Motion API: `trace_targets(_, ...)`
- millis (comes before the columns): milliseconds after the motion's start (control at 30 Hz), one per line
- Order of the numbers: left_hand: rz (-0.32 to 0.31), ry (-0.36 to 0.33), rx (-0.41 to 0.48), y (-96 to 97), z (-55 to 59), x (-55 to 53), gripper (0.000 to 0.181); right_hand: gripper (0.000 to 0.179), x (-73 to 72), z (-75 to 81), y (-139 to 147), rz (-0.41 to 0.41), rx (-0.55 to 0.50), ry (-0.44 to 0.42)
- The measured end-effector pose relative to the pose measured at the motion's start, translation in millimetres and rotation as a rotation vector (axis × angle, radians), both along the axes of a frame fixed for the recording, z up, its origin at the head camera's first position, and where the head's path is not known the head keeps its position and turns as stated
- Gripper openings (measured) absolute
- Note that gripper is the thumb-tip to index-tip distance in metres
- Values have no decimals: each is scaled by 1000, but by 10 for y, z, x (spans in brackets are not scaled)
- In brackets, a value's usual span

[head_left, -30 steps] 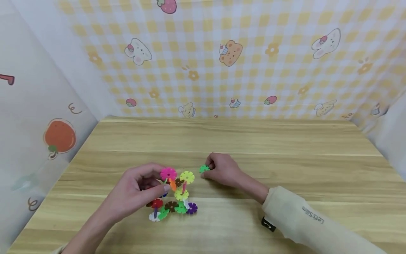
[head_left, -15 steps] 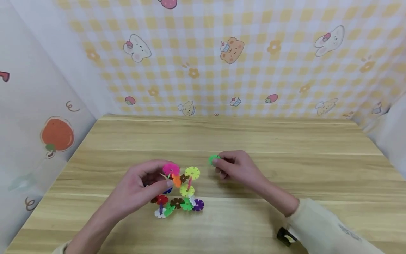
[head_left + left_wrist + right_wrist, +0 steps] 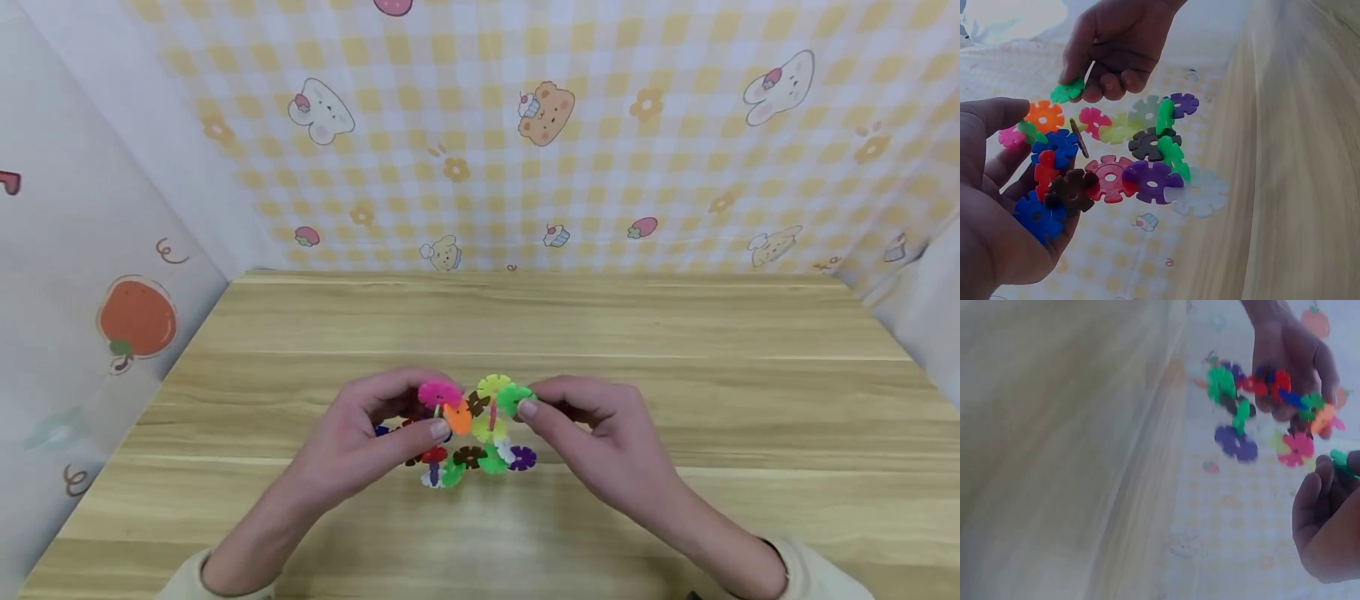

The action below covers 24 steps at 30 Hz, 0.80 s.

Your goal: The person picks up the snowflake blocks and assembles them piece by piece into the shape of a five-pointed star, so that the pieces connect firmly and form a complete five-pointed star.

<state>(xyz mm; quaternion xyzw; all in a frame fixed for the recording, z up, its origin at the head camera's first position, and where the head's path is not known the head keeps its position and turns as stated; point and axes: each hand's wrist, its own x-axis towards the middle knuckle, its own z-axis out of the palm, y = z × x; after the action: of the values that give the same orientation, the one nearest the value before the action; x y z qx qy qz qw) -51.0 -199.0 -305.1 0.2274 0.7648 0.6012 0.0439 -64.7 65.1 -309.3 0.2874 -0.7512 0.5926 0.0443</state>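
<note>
My left hand grips a chain of notched plastic discs, linked edge to edge into a loop. Thumb and fingers pinch it near the orange disc and the pink disc. Red, brown, purple and white discs hang out from the palm in the left wrist view. My right hand pinches a loose green disc between thumb and forefinger. In the head view that disc overlaps the yellow disc at the chain's upper right; in the left wrist view it sits above the orange disc.
A wood-grain table lies under both hands. Behind it hangs a yellow checked cloth with cartoon prints, and a pale printed wall covering borders the left side.
The right hand first drew the green disc up off the table and has now come left to the chain. My left hand has carried the chain right and slightly up in view.
</note>
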Motion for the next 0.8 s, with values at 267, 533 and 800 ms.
trace_targets(267,21,-23,120,129,-42,4,21,16,71,-64,18,22,-36,9)
trace_targets(533,25,-134,292,223,-124,24,22,20,97,-141,0,42,-24,50)
trace_targets(800,13,-156,351,298,-161,10,20,18,120,-125,-19,-13,-50,-23)
